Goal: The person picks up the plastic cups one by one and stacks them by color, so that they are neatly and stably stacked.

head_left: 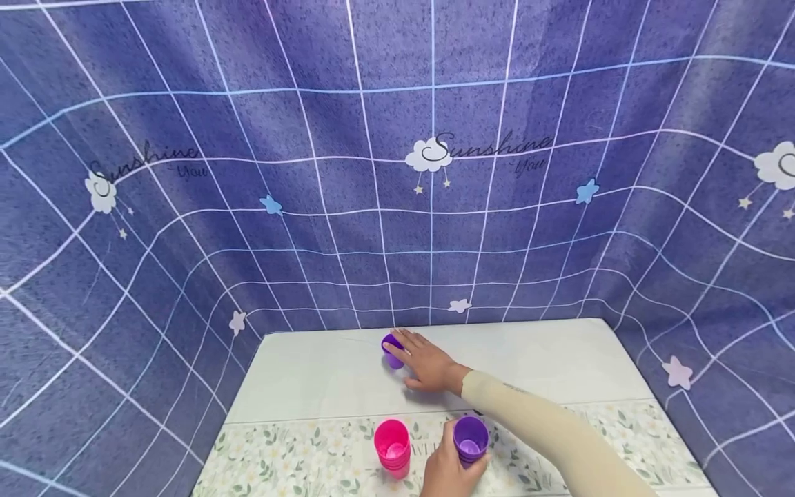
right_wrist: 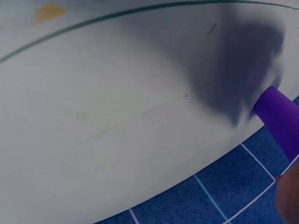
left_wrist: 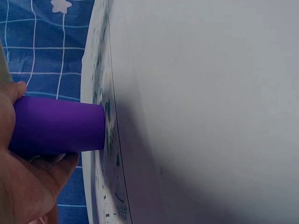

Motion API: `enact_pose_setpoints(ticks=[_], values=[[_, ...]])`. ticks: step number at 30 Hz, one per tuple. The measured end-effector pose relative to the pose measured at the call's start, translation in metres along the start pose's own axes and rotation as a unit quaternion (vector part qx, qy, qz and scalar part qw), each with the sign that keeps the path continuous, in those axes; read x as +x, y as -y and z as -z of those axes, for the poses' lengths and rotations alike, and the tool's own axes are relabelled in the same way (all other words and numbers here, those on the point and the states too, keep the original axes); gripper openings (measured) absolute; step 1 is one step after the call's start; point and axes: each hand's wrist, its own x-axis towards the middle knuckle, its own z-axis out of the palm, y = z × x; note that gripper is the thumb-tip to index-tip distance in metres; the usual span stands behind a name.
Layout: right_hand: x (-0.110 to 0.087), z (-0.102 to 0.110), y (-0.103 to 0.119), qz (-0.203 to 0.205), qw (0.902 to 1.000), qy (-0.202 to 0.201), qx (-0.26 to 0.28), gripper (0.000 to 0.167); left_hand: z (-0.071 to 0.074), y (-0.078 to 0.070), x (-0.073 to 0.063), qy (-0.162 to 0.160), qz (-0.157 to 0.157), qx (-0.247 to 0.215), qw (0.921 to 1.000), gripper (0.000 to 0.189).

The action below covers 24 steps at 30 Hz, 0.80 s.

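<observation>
Near the front, my left hand (head_left: 452,469) grips a small stack of purple cups (head_left: 470,436), thumb on one side and fingers on the other. The left wrist view shows the outer purple cup (left_wrist: 60,125) lying sideways in the picture, its base right at the table surface. Farther back, my right hand (head_left: 428,362) reaches over a lone purple cup (head_left: 395,357) with straight fingers across its rim; the thumb stands apart from it. In the right wrist view this cup (right_wrist: 280,116) shows at the right edge, with part of a finger (right_wrist: 288,196) below.
A stack of pink cups (head_left: 393,449) stands left of my left hand. The white table (head_left: 323,379) has a floral strip (head_left: 273,452) along its front. A blue-purple grid curtain (head_left: 397,228) encloses the back and both sides, meeting the table's far edge just behind the lone cup.
</observation>
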Motion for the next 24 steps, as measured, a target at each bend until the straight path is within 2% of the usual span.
enact_pose_setpoints(ticks=[7,12,16,21,24], values=[[0.014,-0.015,-0.004,0.009,0.9991,0.006,-0.042,0.093,-0.001,0.002,-0.003,0.013,-0.007,-0.01,0.9998,0.071],[0.025,-0.016,-0.002,0.003,0.9986,0.026,-0.046,0.088,0.003,0.0,-0.002,0.044,0.003,-0.027,0.9987,0.07],[0.025,-0.016,0.003,-0.001,0.9961,0.047,-0.074,0.081,0.004,-0.003,-0.002,0.048,0.002,-0.031,0.9984,0.07],[0.022,-0.011,0.008,-0.034,0.9963,0.053,-0.059,0.066,0.004,-0.002,-0.002,0.043,0.0,-0.029,0.9987,0.07],[0.022,-0.006,0.01,-0.057,0.9967,0.049,-0.031,0.067,0.005,0.001,-0.001,0.037,-0.001,-0.02,0.9991,0.071]])
